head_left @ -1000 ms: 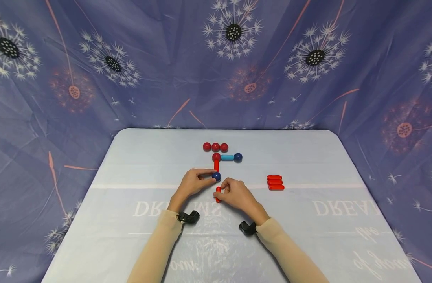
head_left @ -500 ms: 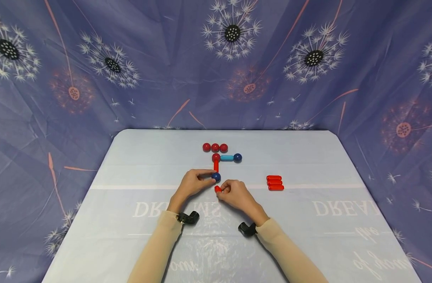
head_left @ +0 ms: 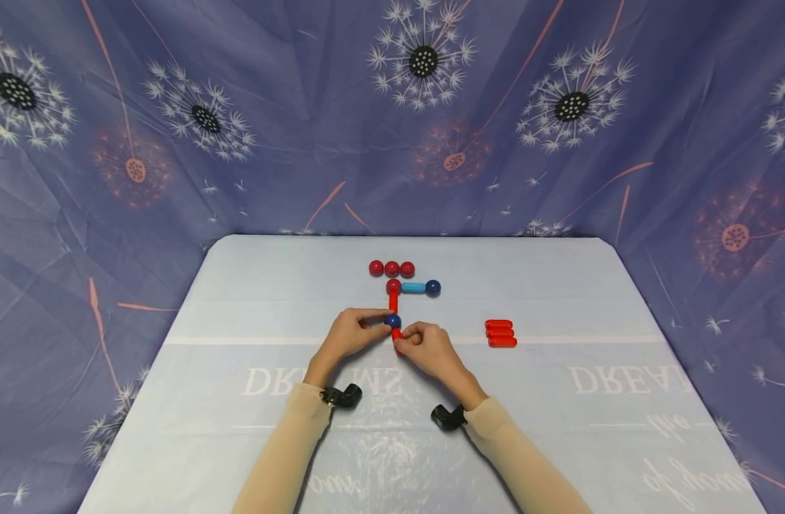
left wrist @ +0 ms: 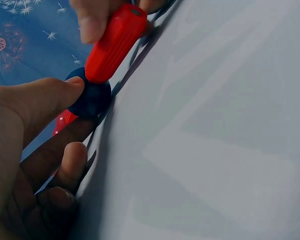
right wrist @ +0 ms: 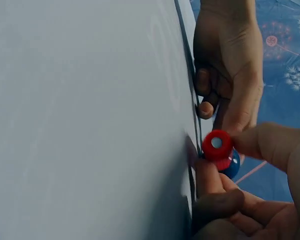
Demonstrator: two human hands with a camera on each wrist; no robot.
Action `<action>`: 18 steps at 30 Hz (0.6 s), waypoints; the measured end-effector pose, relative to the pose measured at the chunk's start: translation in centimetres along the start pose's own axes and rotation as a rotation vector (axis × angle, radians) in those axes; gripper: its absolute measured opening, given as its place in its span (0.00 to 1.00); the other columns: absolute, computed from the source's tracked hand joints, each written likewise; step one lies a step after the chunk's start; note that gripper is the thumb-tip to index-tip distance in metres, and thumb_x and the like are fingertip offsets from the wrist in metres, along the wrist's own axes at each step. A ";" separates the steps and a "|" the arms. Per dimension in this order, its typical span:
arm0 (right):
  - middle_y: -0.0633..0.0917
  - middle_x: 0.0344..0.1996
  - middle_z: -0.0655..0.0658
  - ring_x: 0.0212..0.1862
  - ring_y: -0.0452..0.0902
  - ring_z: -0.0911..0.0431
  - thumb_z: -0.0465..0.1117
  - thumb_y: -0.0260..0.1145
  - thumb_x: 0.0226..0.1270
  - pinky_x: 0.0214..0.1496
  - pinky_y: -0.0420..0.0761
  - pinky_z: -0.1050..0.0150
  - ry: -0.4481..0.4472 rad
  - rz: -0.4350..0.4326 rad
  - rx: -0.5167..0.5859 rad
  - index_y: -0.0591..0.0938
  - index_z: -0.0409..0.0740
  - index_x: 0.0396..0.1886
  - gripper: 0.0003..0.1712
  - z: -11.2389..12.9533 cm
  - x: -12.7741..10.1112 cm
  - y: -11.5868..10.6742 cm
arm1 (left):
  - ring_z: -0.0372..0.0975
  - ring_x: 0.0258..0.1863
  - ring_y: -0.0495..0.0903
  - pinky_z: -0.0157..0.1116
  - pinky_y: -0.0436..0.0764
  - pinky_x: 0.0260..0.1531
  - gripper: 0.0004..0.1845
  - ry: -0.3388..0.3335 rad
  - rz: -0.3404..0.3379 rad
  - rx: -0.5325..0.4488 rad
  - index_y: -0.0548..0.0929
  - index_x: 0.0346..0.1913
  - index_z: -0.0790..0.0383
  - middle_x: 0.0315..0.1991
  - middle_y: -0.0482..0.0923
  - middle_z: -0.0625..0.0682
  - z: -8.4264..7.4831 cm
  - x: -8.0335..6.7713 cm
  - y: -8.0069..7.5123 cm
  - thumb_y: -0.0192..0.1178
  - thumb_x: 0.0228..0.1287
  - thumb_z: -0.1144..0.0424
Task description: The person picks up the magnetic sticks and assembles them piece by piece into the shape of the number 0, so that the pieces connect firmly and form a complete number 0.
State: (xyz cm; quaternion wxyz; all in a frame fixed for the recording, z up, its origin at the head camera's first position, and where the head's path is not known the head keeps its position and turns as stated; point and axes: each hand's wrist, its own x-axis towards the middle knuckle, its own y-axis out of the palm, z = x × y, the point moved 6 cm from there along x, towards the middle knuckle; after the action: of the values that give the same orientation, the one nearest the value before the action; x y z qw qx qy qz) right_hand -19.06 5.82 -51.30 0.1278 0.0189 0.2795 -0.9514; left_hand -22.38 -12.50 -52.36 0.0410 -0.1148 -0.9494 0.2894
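Between thumb and fingers, my left hand (head_left: 356, 330) pinches a blue ball (head_left: 393, 321) on the table. A red rod (head_left: 393, 303) runs from that ball up to a red ball (head_left: 393, 286), from which a light blue rod (head_left: 413, 288) leads right to a second blue ball (head_left: 433, 288). My right hand (head_left: 431, 348) pinches another red rod (left wrist: 117, 42), whose far end touches the near side of the held blue ball. In the right wrist view this rod shows end-on, with a silvery disc in its tip, and partly covers the blue ball (right wrist: 233, 165).
Several red balls (head_left: 392, 268) sit in a row behind the joined pieces. To the right, several red rods (head_left: 500, 333) lie side by side. A pale printed cloth covers the table (head_left: 238, 285), and a purple dandelion curtain (head_left: 302, 128) hangs behind it.
My right hand has tilted up the red rod and brought it against the blue ball; before, a gap lay between them. The left hand stays on the blue ball.
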 end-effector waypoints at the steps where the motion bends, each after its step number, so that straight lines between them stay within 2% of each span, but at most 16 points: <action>1: 0.88 0.26 0.51 0.28 0.80 0.62 0.44 0.74 0.65 0.36 0.80 0.64 0.000 0.011 -0.003 0.87 0.38 0.42 0.13 -0.1 -0.1 0.0 | 0.34 0.19 0.69 0.31 0.67 0.21 0.17 -0.002 0.004 -0.003 0.90 0.56 0.47 0.26 0.84 0.47 0.0 0.0 0.0 0.73 0.63 0.55; 4: 0.88 0.27 0.51 0.29 0.80 0.61 0.43 0.75 0.63 0.39 0.80 0.63 0.000 0.058 -0.008 0.86 0.38 0.46 0.16 -0.2 -0.5 0.0 | 0.34 0.19 0.69 0.31 0.67 0.21 0.17 -0.013 0.013 -0.010 0.90 0.56 0.46 0.29 0.86 0.47 0.2 -0.1 -0.1 0.73 0.63 0.55; 8: 0.88 0.30 0.51 0.31 0.80 0.61 0.42 0.76 0.63 0.39 0.81 0.63 -0.020 0.109 -0.002 0.86 0.37 0.49 0.18 -0.1 -0.8 0.3 | 0.35 0.19 0.70 0.32 0.68 0.21 0.17 -0.029 0.007 -0.029 0.91 0.54 0.45 0.41 0.90 0.47 0.4 -0.2 -0.4 0.74 0.63 0.56; 12: 0.89 0.30 0.51 0.31 0.81 0.61 0.41 0.76 0.62 0.39 0.80 0.64 -0.030 0.114 0.015 0.86 0.37 0.48 0.18 0.1 -0.7 0.5 | 0.35 0.20 0.71 0.32 0.69 0.23 0.16 -0.032 0.005 -0.045 0.91 0.54 0.45 0.48 0.90 0.47 0.5 -0.1 -0.4 0.74 0.62 0.55; 18: 0.91 0.30 0.49 0.31 0.83 0.62 0.40 0.77 0.62 0.41 0.81 0.63 -0.022 0.105 0.047 0.85 0.36 0.47 0.18 0.1 -0.6 0.8 | 0.35 0.21 0.71 0.32 0.68 0.23 0.16 -0.023 0.006 -0.031 0.91 0.54 0.46 0.49 0.89 0.48 0.4 0.1 -0.3 0.73 0.63 0.55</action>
State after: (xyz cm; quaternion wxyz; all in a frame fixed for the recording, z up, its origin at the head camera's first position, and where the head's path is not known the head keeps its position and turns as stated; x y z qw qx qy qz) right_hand -18.28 5.24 -51.61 0.1801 0.0261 0.2543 -0.9498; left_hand -22.59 -12.89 -52.51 0.0277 -0.1148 -0.9539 0.2758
